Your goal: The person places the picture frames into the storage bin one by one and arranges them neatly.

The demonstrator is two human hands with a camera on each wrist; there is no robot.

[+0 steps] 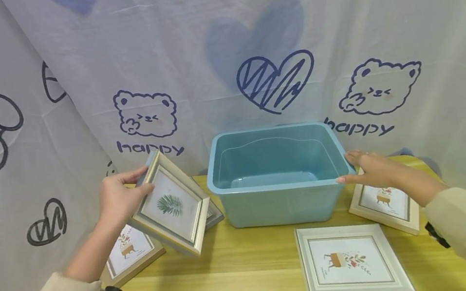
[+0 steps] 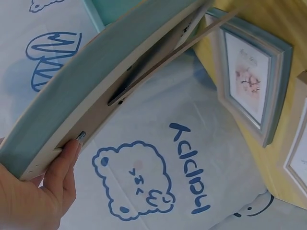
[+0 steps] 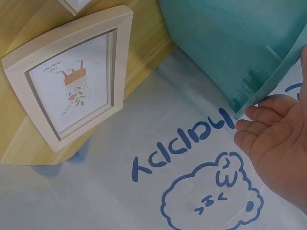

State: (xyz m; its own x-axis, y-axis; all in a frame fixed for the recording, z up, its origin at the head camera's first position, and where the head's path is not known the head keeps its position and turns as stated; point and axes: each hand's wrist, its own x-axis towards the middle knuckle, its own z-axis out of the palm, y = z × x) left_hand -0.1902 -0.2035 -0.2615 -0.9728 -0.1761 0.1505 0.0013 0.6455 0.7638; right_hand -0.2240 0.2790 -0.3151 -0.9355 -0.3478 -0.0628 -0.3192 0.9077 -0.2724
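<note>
- Currently, from where I stand, the step in hand looks to be moving one frame (image 1: 171,200) through the air while the bin (image 1: 281,208) is held steady.
- The frame is just left of the bin in the head view, left of centre, raised above the table (image 1: 232,276).
- The left hand (image 1: 122,197) pinches it near its upper-left end, thumb in front, fingers behind.
- The right hand (image 1: 373,170) holds the bin's right rim, thumb at the near corner and bent fingers at the outer edge; how hard it grips, I cannot tell.
- As I judge it, the next move calls for a firm pinch and a level turn, since the leg (image 2: 177,54) juts from the frame's back and could catch on something.
- The frame's face, with its green leaf print, points toward the wearer and a little to the right; its back points to the upper left.
- Its long axis slopes from the upper left, by the fingers, down to the lower right in the head view, so it is tilted, neither upright nor flat.
- A flat frame (image 1: 350,263) lies face up at lower right, well apart from it.
</note>
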